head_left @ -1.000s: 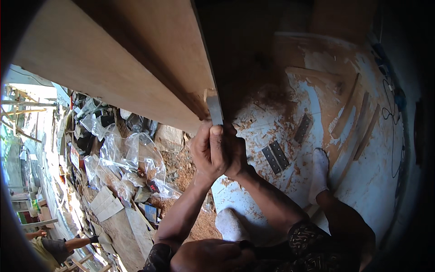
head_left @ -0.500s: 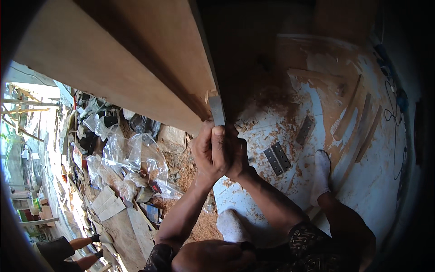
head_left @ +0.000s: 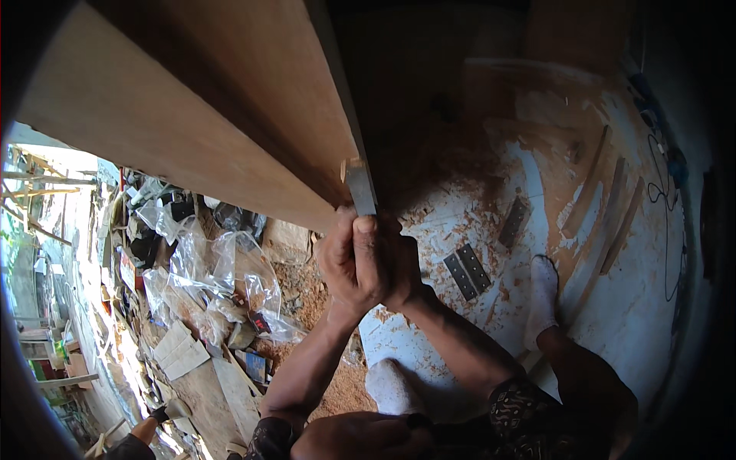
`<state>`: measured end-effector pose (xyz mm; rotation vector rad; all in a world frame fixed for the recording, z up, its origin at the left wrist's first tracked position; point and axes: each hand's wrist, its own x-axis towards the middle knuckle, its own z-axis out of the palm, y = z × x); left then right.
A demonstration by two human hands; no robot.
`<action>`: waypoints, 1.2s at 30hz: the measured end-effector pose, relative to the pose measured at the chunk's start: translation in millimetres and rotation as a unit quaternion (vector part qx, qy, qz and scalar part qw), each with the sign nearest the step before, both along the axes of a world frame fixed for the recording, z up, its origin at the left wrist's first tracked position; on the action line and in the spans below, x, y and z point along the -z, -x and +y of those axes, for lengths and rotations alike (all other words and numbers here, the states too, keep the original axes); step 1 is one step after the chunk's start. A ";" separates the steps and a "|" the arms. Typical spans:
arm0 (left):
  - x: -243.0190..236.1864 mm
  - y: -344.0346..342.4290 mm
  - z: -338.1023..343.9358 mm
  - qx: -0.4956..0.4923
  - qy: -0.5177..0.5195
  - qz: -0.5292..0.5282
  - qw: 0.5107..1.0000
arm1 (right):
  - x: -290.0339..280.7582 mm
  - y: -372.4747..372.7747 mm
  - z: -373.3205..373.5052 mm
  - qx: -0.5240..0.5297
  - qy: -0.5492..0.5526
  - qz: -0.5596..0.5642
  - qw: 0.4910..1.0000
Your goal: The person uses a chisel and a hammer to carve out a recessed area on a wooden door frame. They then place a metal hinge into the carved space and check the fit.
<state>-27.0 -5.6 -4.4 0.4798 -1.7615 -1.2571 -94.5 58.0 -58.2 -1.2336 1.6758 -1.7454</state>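
Note:
A flat steel chisel [head_left: 359, 188] points up and away from me, its blade against the edge of a tall wooden door frame [head_left: 310, 100]. Wrapped together around its lower end are my left hand [head_left: 339, 261] and my right hand [head_left: 399, 264], both closed. One thumb lies along the top, near the blade. The fingers hide the chisel's handle. Where the blade meets the wood, a small pale chip or notch [head_left: 346, 169] shows. A dark metal hinge [head_left: 467, 271] with screw holes lies open on the floor, right of my hands.
Another dark hinge plate [head_left: 514, 221] lies among wood shavings. Narrow wooden strips [head_left: 611, 207] and a thin black cable [head_left: 665, 192] are farther right. At left sit clear plastic bags [head_left: 222, 264] and rubble. My socked feet [head_left: 392, 386] flank the hinge. Part of another person [head_left: 146, 431] shows lower left.
The chisel blade has shifted slightly left and leans more against the wood, both hands still around it. The other person at lower left has moved mostly out of view.

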 end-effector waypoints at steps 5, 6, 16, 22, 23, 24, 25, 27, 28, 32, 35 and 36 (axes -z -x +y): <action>6.3 -3.4 1.9 -0.043 0.065 -0.014 0.997 | -17.7 -1.5 2.2 -0.002 -0.116 0.139 0.983; -6.2 -7.3 13.0 -0.061 0.053 -0.013 0.997 | -13.1 -4.6 5.4 -0.002 -0.118 0.139 0.983; -5.9 -3.4 13.9 -0.041 -0.021 -0.010 0.999 | -2.5 -9.3 11.8 -0.011 -0.034 0.021 0.999; -1.2 -3.7 10.3 -0.017 -0.019 0.012 1.000 | 9.8 -16.8 10.9 0.000 0.034 -0.020 0.999; 1.8 -4.6 9.4 -0.016 -0.030 0.025 0.999 | 6.4 -20.2 11.5 -0.005 0.032 -0.039 0.999; 0.9 -4.3 10.0 -0.012 -0.033 0.020 0.999 | 1.3 -18.3 12.3 -0.005 0.030 -0.050 0.998; -1.4 -4.6 11.5 -0.009 -0.036 0.015 0.999 | -2.2 -14.7 15.5 -0.007 0.025 -0.041 0.999; 0.6 -3.8 10.6 -0.004 -0.034 0.020 0.999 | 2.4 -10.8 16.6 -0.032 0.032 -0.070 0.997; 2.8 -3.0 9.1 -0.002 -0.028 0.030 0.999 | 9.3 -9.5 14.3 -0.055 0.045 -0.107 0.992; 7.2 -0.7 11.1 0.003 -0.052 0.033 0.998 | -8.1 -4.7 19.0 -0.034 0.035 -0.108 0.993; 2.3 -3.0 7.4 0.006 -0.044 0.041 0.998 | -3.6 -4.8 13.9 -0.039 0.026 -0.005 0.999; 3.8 -3.9 8.5 0.002 -0.061 0.044 0.997 | -1.5 -4.3 15.0 -0.048 0.049 -0.005 0.998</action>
